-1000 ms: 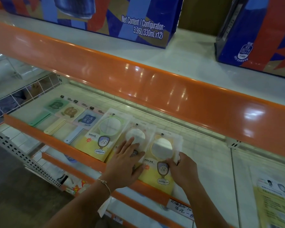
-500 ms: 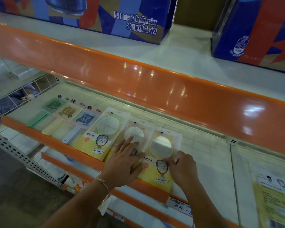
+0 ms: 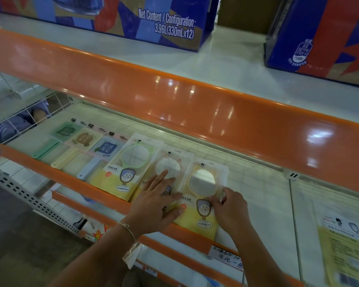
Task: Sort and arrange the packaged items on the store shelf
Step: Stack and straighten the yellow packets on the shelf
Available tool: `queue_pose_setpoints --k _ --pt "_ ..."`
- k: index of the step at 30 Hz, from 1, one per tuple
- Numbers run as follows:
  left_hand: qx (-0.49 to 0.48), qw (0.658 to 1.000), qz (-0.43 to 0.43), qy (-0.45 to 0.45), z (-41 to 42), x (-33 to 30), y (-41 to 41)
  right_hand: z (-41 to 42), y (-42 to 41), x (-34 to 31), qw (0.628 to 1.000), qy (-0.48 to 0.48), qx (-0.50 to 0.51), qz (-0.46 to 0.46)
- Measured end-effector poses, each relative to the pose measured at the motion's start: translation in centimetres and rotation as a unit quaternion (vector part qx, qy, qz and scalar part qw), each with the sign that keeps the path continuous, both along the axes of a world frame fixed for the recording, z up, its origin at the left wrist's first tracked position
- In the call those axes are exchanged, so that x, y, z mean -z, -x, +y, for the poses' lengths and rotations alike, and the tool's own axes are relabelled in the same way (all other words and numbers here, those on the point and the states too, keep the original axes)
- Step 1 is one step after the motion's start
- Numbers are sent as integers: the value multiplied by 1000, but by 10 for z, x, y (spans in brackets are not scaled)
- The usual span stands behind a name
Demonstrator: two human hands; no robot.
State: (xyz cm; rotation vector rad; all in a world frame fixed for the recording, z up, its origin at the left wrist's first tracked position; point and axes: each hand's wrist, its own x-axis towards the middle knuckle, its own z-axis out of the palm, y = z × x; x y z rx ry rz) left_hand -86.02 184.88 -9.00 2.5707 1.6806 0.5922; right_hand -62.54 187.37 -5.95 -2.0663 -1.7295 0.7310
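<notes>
Three packaged hand mirrors lie side by side on the white middle shelf (image 3: 255,183): a green-rimmed one (image 3: 131,162), a pink one (image 3: 170,166) and a yellow one (image 3: 201,183). My left hand (image 3: 155,204) lies flat with spread fingers on the pink pack, its fingertips near the mirror glass. My right hand (image 3: 230,208) pinches the right edge of the yellow pack with curled fingers. Further left lie three packaged paddle-shaped items in green (image 3: 64,131), cream (image 3: 84,139) and blue (image 3: 106,148).
An orange shelf lip (image 3: 174,96) overhangs the packs from above. Blue drink cartons (image 3: 153,21) (image 3: 323,34) stand on the top shelf. A yellow pack (image 3: 344,245) lies at the right. A handwritten price tag (image 3: 226,255) is fixed on the front rail. A wire divider (image 3: 29,112) closes the left end.
My right hand has shifted slightly along the yellow pack's right edge, and the pack has nudged towards the pink one. My left hand stays pressed on the pink pack.
</notes>
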Motion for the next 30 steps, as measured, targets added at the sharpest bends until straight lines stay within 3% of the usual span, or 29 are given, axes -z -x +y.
queue_pose_setpoints --k 7,11,14,21,30 --pt "-4 1000 -5 2 0 0 0 -13 5 -5 1000 3 -3 -18" --pt "-1 1000 -2 1 0 -1 -1 -28 17 -4 995 -59 -33 -74" --pt "-2 1000 -7 -1 0 -1 -1 -31 23 4 992 -34 -68 -99" --pt "4 1000 1 1 -2 -1 -2 -31 18 4 993 -28 -83 -83" --pt "-23 990 -130 -44 -1 -4 -33 -41 -66 2 991 -119 64 -25"
